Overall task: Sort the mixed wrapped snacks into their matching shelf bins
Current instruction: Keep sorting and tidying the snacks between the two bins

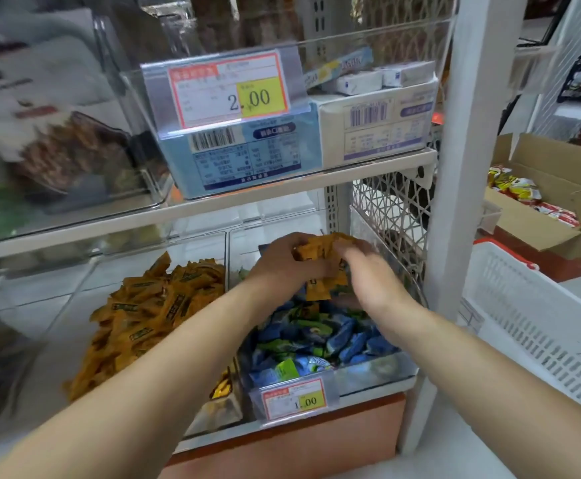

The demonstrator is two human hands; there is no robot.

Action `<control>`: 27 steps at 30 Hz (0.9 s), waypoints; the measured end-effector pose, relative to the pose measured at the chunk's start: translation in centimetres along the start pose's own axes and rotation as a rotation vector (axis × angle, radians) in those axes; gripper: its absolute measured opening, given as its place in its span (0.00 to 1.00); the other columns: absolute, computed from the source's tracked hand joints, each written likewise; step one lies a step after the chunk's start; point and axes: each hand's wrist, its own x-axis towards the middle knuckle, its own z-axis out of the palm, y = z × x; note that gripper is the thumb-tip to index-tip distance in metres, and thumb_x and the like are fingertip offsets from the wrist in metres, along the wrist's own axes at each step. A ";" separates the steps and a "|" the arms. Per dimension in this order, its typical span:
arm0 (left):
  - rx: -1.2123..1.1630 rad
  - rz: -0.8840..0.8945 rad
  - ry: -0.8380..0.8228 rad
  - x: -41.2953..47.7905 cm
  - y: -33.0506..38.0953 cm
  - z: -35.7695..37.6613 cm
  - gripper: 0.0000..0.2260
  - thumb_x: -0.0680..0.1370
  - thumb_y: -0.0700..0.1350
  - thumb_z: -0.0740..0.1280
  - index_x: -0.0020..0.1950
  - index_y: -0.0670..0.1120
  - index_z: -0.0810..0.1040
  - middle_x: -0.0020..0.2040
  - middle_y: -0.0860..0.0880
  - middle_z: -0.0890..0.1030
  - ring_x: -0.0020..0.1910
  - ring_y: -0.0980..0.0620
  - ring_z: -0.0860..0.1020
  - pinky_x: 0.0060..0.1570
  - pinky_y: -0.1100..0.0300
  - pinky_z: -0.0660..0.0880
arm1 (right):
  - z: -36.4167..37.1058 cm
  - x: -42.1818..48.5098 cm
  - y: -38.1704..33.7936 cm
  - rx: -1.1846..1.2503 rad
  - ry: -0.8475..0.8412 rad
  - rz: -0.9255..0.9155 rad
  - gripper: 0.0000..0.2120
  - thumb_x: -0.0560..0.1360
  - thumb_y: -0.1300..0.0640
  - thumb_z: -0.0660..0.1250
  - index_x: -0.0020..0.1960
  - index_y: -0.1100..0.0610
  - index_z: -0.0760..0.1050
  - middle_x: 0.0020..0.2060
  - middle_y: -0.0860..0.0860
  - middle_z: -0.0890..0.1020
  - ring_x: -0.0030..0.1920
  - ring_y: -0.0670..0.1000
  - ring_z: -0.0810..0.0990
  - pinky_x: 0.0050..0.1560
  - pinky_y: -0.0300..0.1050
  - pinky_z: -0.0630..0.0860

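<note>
So the bunch of orange packets [316, 252] is up in the air over the back of the right bin [368, 375], which sits at the right end of the lower shelf [368, 397]. The left hand [282, 264] has its fingers curled round them. The right hand [368, 274] is touching the same bunch, but it's blurry, so I can't tell if it's actually gripping. Blue and green snacks [316, 337] fill that bin, and the orange pile [150, 305] is in the bin just left.

Behind the red-bordered, yellow-patched price tag [294, 399], the wrapped snacks [316, 337] are blue and green. Left of it, the packets [150, 305] are orange with dark labels.
</note>
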 end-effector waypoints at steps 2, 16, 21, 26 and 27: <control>0.069 0.004 0.018 -0.3 -0.5 0.2 0.18 0.67 0.55 0.78 0.54 0.56 0.79 0.45 0.58 0.84 0.44 0.61 0.82 0.44 0.66 0.77 | 1.1 -0.2 0.1 0.164 -0.076 0.091 0.10 0.81 0.47 0.62 0.59 0.49 0.75 0.53 0.53 0.83 0.51 0.55 0.85 0.48 0.58 0.84; 0.465 0.128 0.005 -1.6 0.9 -1.0 0.23 0.61 0.58 0.81 0.50 0.59 0.75 0.46 0.60 0.79 0.44 0.66 0.75 0.38 0.69 0.68 | -0.3 0.4 0.8 0.072 -0.360 0.094 0.15 0.74 0.52 0.74 0.58 0.58 0.79 0.39 0.50 0.85 0.42 0.50 0.84 0.44 0.48 0.81; 0.357 0.213 0.073 -2.1 1.5 -0.4 0.25 0.57 0.59 0.81 0.46 0.59 0.72 0.46 0.59 0.78 0.38 0.64 0.75 0.35 0.67 0.68 | -1.1 0.2 0.4 0.257 -0.424 0.224 0.11 0.77 0.54 0.69 0.56 0.58 0.80 0.40 0.54 0.86 0.43 0.53 0.86 0.46 0.53 0.83; 0.204 0.222 0.140 -2.1 1.9 -0.7 0.17 0.67 0.63 0.75 0.47 0.56 0.75 0.43 0.60 0.81 0.35 0.62 0.78 0.34 0.69 0.73 | -1.7 0.6 0.0 0.253 -0.150 0.144 0.13 0.78 0.58 0.69 0.61 0.62 0.78 0.43 0.58 0.84 0.39 0.53 0.83 0.37 0.46 0.80; 0.259 0.197 0.143 -1.8 1.7 -1.1 0.13 0.72 0.60 0.73 0.48 0.55 0.76 0.43 0.60 0.80 0.39 0.63 0.78 0.36 0.70 0.72 | -2.0 0.8 0.0 0.237 -0.071 0.109 0.15 0.76 0.59 0.71 0.60 0.64 0.77 0.41 0.59 0.83 0.37 0.54 0.83 0.36 0.47 0.80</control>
